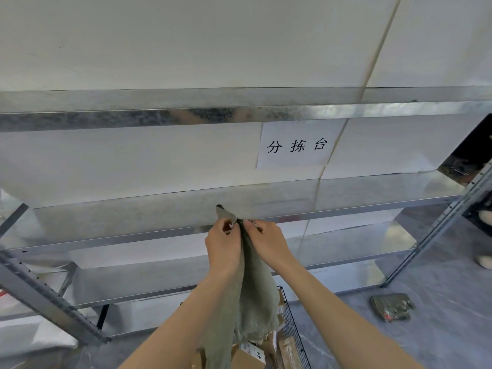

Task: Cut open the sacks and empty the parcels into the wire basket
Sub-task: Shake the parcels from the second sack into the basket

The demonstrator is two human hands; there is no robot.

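Note:
A grey-green woven sack (253, 288) hangs upside down in front of me, limp, its open end down over the wire basket (291, 318). My left hand (225, 246) and my right hand (269, 242) both pinch its upper corner, side by side. Brown and white cardboard parcels (253, 354) lie in the basket under the sack. I cannot see a knife or cutter in either hand.
A galvanised metal shelf rack (186, 217) stands right behind the basket, with a paper sign (296, 146) on the white wall. A folded sack (391, 307) lies on the grey floor at the right. Another person's foot (484, 259) is at the right edge.

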